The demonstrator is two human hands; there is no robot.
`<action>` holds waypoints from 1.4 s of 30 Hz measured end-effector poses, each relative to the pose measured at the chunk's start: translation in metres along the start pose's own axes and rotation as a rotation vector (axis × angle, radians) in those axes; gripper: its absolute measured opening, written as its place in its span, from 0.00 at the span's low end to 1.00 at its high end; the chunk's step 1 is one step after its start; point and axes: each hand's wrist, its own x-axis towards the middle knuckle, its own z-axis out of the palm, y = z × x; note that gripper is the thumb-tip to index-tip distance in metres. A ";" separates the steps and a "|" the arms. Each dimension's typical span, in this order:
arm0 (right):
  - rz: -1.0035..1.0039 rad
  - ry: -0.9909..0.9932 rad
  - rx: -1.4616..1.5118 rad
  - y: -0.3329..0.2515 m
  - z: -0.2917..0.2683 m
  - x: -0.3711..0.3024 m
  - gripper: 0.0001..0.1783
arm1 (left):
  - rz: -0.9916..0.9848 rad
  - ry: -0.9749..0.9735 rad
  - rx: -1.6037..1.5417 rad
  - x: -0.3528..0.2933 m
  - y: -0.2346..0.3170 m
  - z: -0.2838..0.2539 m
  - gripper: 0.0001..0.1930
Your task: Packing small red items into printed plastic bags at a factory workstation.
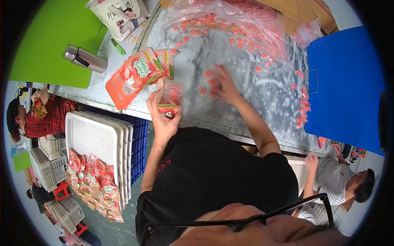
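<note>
The left hand (162,110) grips an open red stand-up pouch (170,98) at the table's near edge (213,123), fingers closed around its sides. The right hand (221,88) lies spread, fingers open, over small red wrapped candies (207,76) scattered on the plastic-covered tabletop. A stack of empty pouches (137,76) lies just left. The pouch looks light, thin and floppy, likely slippery; it is best held by its side seams near the mouth

A shiny metal flask (85,58) is laid on its side on the table (262,98), beside a green board (53,41). A blue board (349,86) is seen at the right. White trays (96,139) are stacked below, with red pouches (92,180) piled on them.
</note>
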 end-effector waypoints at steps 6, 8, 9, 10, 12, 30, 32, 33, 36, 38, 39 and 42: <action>-0.423 -0.145 -0.239 -0.009 0.028 0.000 0.25 | 0.069 -0.040 -0.002 0.004 0.005 0.004 0.42; -0.358 -0.215 -0.337 0.008 0.032 -0.008 0.19 | 0.048 -0.040 -0.022 0.004 0.003 0.006 0.42; -0.369 -0.219 -0.331 0.009 0.031 -0.009 0.19 | 0.026 -0.040 -0.044 0.003 0.003 0.006 0.42; -0.264 -0.140 -0.259 0.009 0.030 -0.011 0.14 | 0.024 -0.029 -0.038 0.004 0.003 0.006 0.42; -0.169 -0.065 -0.185 0.003 0.030 -0.005 0.09 | 0.083 -0.073 -0.024 0.005 0.005 0.008 0.44; -0.115 0.232 1.003 -0.177 0.004 0.059 0.11 | 0.212 0.015 0.011 0.009 0.011 0.032 0.52; -0.109 0.214 1.122 -0.182 0.002 0.063 0.15 | 0.213 0.040 0.016 0.011 0.015 0.032 0.54; -0.110 0.215 1.118 -0.183 0.001 0.065 0.15 | 0.208 0.061 0.015 0.014 0.015 0.034 0.55; -0.102 0.211 0.923 -0.183 0.001 0.075 0.16 | 0.218 0.096 -0.007 0.018 0.012 0.042 0.55; -0.055 0.189 0.950 -0.184 0.000 0.084 0.16 | 0.236 0.114 -0.022 0.021 0.008 0.045 0.56; -0.059 0.182 0.954 -0.188 -0.002 0.088 0.16 | 0.238 0.106 -0.029 0.019 0.007 0.045 0.56; -0.107 0.192 0.827 -0.201 -0.014 0.097 0.15 | 0.212 0.123 -0.047 0.012 0.000 0.045 0.56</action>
